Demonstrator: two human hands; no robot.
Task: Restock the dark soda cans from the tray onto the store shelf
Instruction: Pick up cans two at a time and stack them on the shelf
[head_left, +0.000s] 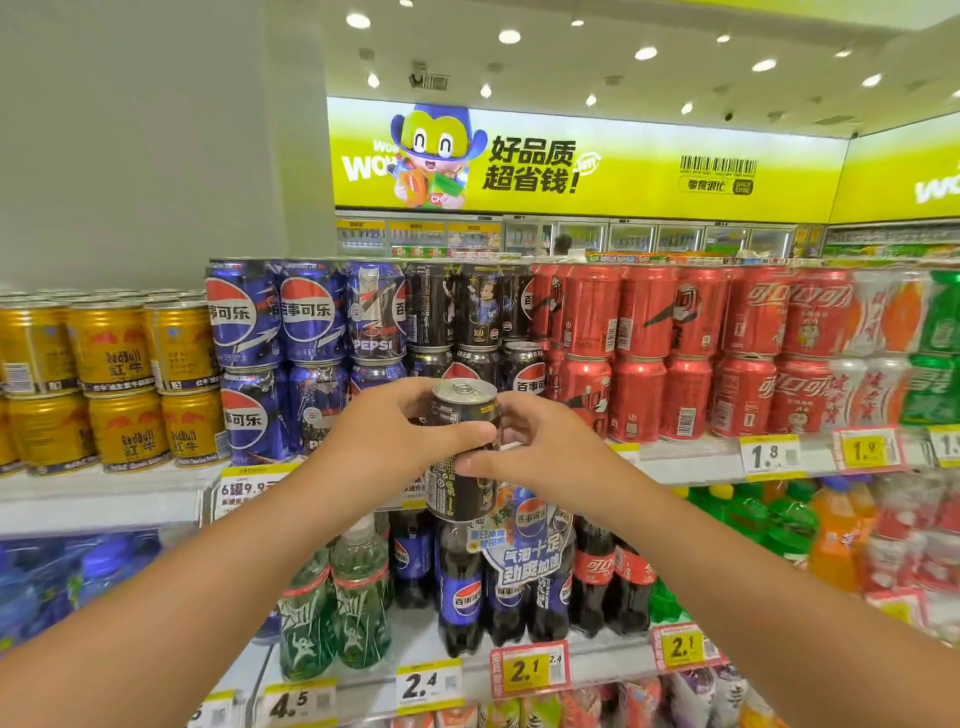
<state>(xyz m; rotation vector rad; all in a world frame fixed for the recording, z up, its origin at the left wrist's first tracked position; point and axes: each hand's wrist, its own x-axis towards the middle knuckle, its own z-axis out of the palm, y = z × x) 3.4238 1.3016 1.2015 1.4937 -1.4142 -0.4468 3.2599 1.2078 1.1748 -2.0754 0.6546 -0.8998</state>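
Two hands (441, 441), one held dark can (462, 452), six black cans (478, 312) shelved

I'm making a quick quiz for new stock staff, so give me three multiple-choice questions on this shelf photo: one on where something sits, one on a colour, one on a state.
1. What stands directly left of the blue cans on the can shelf?
A. gold cans
B. green cans
C. red cans

2. What colour are the cans just right of the dark cans on the shelf?
A. gold
B. red
C. white

3. How is the can in front held?
A. by the left hand alone
B. lying on the shelf
C. upright in both hands

Answers:
1 A, the gold cans fill the shelf's left end.
2 B, red cans start right beside the dark ones.
3 C, the left hand and right hand grip it from both sides, top up.
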